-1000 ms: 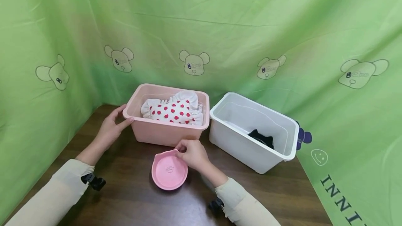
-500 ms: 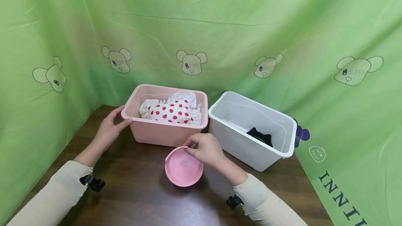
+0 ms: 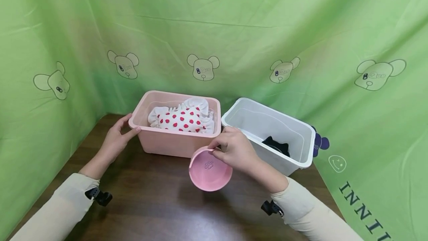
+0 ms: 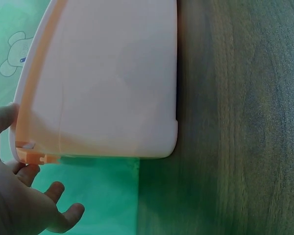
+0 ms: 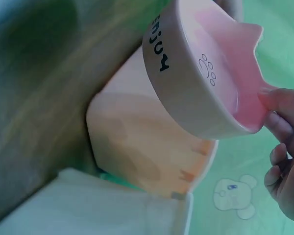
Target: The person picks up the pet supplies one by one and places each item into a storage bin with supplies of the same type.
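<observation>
A pink cat-eared pet bowl (image 3: 210, 172) with a paw print inside hangs tilted above the table, pinched at its rim by my right hand (image 3: 235, 150). In the right wrist view, the bowl (image 5: 196, 73) shows dark lettering on its outer wall, with thumb and fingers on its eared edge. My left hand (image 3: 117, 135) grips the left end of the pink bin (image 3: 167, 142). Seen from the left wrist, the thumb lies over the rim of the bin (image 4: 103, 78) and fingers reach under it. Inside that bin lies a white frilled cloth item (image 3: 182, 120) with red strawberry-like spots.
Right of the pink bin stands a white bin (image 3: 267, 148) with a black eared thing (image 3: 276, 146) in it. A purple object (image 3: 321, 142) shows behind its right end. Green printed cloth (image 3: 207, 18) hangs behind and beside the brown wooden table (image 3: 150, 203).
My right hand has lifted the pet bowl off the table, tilted it and carried it rightward and up, beside the bins. The left hand stays on the pink bin.
</observation>
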Demonstrator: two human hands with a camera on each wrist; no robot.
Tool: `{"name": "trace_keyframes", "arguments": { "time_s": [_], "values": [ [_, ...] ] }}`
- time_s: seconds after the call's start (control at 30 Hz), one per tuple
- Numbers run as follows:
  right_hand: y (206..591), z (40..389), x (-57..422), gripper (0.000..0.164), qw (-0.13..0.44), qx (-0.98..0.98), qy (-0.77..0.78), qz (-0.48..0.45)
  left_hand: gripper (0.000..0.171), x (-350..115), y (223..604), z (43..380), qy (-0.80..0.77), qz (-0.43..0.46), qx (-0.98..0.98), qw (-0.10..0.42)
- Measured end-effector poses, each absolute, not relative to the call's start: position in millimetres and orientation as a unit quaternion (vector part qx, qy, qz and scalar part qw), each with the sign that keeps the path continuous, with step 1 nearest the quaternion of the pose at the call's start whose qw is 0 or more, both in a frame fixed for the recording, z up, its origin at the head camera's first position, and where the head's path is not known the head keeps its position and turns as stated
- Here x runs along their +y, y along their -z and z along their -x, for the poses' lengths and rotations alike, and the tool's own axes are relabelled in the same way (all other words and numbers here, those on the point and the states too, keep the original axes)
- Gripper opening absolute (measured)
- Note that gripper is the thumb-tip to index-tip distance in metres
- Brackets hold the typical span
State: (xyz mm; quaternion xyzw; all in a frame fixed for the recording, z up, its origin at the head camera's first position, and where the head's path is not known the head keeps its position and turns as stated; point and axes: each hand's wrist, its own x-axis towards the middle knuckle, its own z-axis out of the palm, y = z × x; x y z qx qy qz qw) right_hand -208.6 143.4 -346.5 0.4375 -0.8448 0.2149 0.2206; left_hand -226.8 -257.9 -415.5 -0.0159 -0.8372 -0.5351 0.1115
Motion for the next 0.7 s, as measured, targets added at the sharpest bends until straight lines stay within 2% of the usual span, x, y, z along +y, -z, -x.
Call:
{"name": "trace_keyframes", "arguments": {
  "time_s": [0.43,0.7],
  "values": [
    [306.5,225.1,175.3,0.021,0.276,-0.804,-0.204,-0.485,0.081,-257.3,418.2,225.2,0.536,0.017,-0.837,0.110],
    [280.3,243.0,199.4,0.023,0.309,-0.804,-0.180,-0.475,0.081,-257.4,416.1,225.5,0.540,0.017,-0.834,0.110]
  ]
}}
